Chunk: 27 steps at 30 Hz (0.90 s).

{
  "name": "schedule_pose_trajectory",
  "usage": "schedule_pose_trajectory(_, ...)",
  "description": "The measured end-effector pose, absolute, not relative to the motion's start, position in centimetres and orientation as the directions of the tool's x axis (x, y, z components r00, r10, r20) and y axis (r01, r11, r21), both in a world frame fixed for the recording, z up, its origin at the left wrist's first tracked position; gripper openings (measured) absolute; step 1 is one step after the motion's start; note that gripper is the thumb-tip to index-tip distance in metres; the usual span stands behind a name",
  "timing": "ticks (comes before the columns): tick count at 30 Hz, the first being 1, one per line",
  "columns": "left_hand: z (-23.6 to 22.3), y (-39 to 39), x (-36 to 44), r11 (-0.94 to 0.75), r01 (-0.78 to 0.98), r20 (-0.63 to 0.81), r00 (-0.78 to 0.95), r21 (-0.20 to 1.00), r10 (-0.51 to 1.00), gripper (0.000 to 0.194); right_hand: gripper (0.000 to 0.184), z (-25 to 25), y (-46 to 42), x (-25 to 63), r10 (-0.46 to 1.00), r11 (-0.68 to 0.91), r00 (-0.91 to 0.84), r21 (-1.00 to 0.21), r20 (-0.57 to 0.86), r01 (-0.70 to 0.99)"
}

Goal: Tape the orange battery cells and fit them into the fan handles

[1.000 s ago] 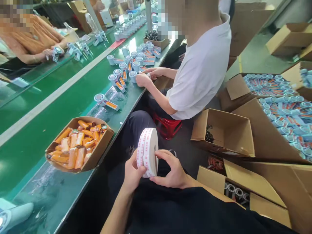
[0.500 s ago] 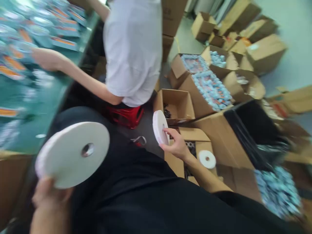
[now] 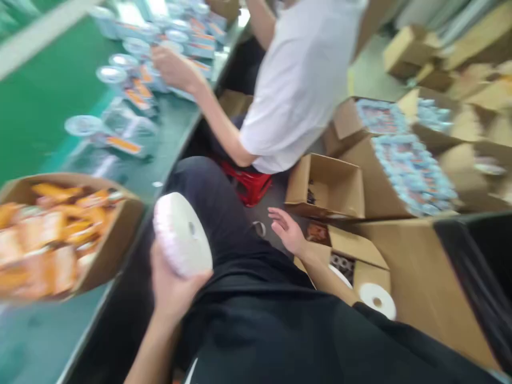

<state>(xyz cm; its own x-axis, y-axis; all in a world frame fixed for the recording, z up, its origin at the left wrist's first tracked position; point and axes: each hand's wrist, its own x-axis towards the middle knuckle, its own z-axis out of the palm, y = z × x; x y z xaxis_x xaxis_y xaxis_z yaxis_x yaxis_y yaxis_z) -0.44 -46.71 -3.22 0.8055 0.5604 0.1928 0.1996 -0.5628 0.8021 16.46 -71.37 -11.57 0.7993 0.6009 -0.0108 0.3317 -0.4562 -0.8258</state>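
Observation:
My left hand [image 3: 170,285] grips a wide white roll [image 3: 182,234] with a small centre hole and a pinkish printed rim, held tilted over my left thigh. It looks like a roll of tape or labels. My right hand [image 3: 288,232] is empty, fingers apart, above an open carton [image 3: 362,242] beside my leg. A second white roll [image 3: 341,276] lies at that carton, mostly hidden by my right forearm. Another white roll [image 3: 376,300] rests on the carton's near flap. Small ring-shaped pieces [image 3: 342,262] show inside the carton.
A box of orange packs [image 3: 64,234] stands on the green bench [image 3: 36,117] at left. Clear packages [image 3: 136,128] lie beyond it. A co-worker in a white shirt [image 3: 300,85] sits ahead on a red stool [image 3: 250,184]. Open cartons [image 3: 326,186] and blue packs [image 3: 414,170] line the right.
My right hand has let go of its white roll, which now lies at the carton under my forearm. My left hand has turned its roll more edge-on. The view has swung left.

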Motion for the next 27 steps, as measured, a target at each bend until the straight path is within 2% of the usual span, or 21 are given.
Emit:
schedule_pose_trajectory(2, -1.9, -47.0, -2.4, -0.640, 0.236, 0.245, 0.785, 0.731, 0.569, 0.104, 0.083, -8.2, -64.9, 16.1, 0.772, -0.109, 0.633, -0.970, 0.055, 0.218)
schedule_pose_trajectory(3, -1.4, -47.2, -3.2, -0.681, 0.248, 0.251, 0.799, 0.689, 0.546, 0.111, 0.093, -6.2, -62.4, 15.8, 0.849, -0.003, 0.524, -0.992, 0.066, 0.129)
schedule_pose_trajectory(4, -0.9, -47.5, -4.0, -0.719, 0.261, 0.245, 0.820, 0.645, 0.517, 0.115, 0.091, -4.4, -60.4, 15.4, 0.914, 0.037, 0.403, -0.998, 0.054, 0.049)
schedule_pose_trajectory(7, 0.0, -47.8, -6.6, -0.795, 0.289, 0.253, 0.842, 0.533, 0.476, 0.115, 0.051, -0.6, -56.8, 14.6, 0.997, -0.007, 0.076, -1.000, -0.009, -0.025)
schedule_pose_trajectory(9, 0.3, -47.8, -8.5, -0.805, 0.318, 0.284, 0.818, 0.502, 0.500, 0.111, 0.040, 0.1, -55.3, 14.0, 0.999, 0.009, -0.036, -0.999, 0.010, -0.033)
schedule_pose_trajectory(11, 0.4, -47.7, -10.3, -0.770, 0.360, 0.253, 0.799, 0.527, 0.546, 0.114, 0.051, 0.1, -54.2, 13.3, 0.995, 0.038, -0.093, -0.999, 0.042, -0.036)
schedule_pose_trajectory(13, 0.7, -47.5, -11.6, -0.711, 0.382, 0.165, 0.805, 0.591, 0.570, 0.120, 0.076, 0.1, -53.3, 12.7, 0.984, 0.040, -0.172, -0.999, 0.041, -0.012)
schedule_pose_trajectory(14, 1.0, -47.4, -12.1, -0.688, 0.365, 0.118, 0.828, 0.626, 0.547, 0.117, 0.082, 0.2, -52.9, 12.5, 0.979, 0.039, -0.203, -0.999, 0.033, 0.027)
schedule_pose_trajectory(15, 1.3, -47.2, -12.5, -0.676, 0.320, 0.091, 0.862, 0.664, 0.498, 0.107, 0.078, 0.4, -52.5, 12.3, 0.975, 0.043, -0.219, -0.996, 0.024, 0.081)
schedule_pose_trajectory(16, 1.7, -47.0, -12.8, -0.674, 0.245, 0.108, 0.893, 0.697, 0.436, 0.091, 0.066, 0.6, -52.1, 12.1, 0.973, 0.046, -0.229, -0.989, 0.012, 0.141)
schedule_pose_trajectory(18, 2.5, -46.4, -13.4, -0.698, 0.100, 0.246, 0.892, 0.709, 0.378, 0.053, 0.038, 0.9, -51.3, 11.7, 0.956, 0.039, -0.293, -0.974, -0.029, 0.224)
schedule_pose_trajectory(19, 2.9, -45.9, -13.6, -0.728, 0.082, 0.328, 0.855, 0.681, 0.403, 0.042, 0.031, 1.0, -50.8, 11.5, 0.934, 0.023, -0.353, -0.974, -0.059, 0.226)
schedule_pose_trajectory(21, 3.6, -44.8, -13.9, -0.782, 0.193, 0.417, 0.757, 0.592, 0.503, 0.037, 0.030, 0.5, -49.7, 11.1, 0.881, -0.033, -0.461, -0.985, -0.110, 0.171)
schedule_pose_trajectory(22, 3.7, -44.2, -13.9, -0.785, 0.289, 0.413, 0.723, 0.547, 0.554, 0.038, 0.031, 0.1, -49.1, 10.9, 0.863, -0.064, -0.489, -0.988, -0.126, 0.141)
schedule_pose_trajectory(24, 3.6, -42.9, -14.0, -0.752, 0.442, 0.325, 0.708, 0.489, 0.627, 0.040, 0.033, -1.2, -48.0, 10.5, 0.839, -0.106, -0.524, -0.988, -0.148, 0.110)
schedule_pose_trajectory(27, 2.4, -41.4, -14.1, -0.675, 0.500, 0.102, 0.758, 0.542, 0.644, 0.027, 0.034, -2.9, -46.9, 10.2, 0.774, -0.052, -0.616, -0.983, -0.150, 0.174)
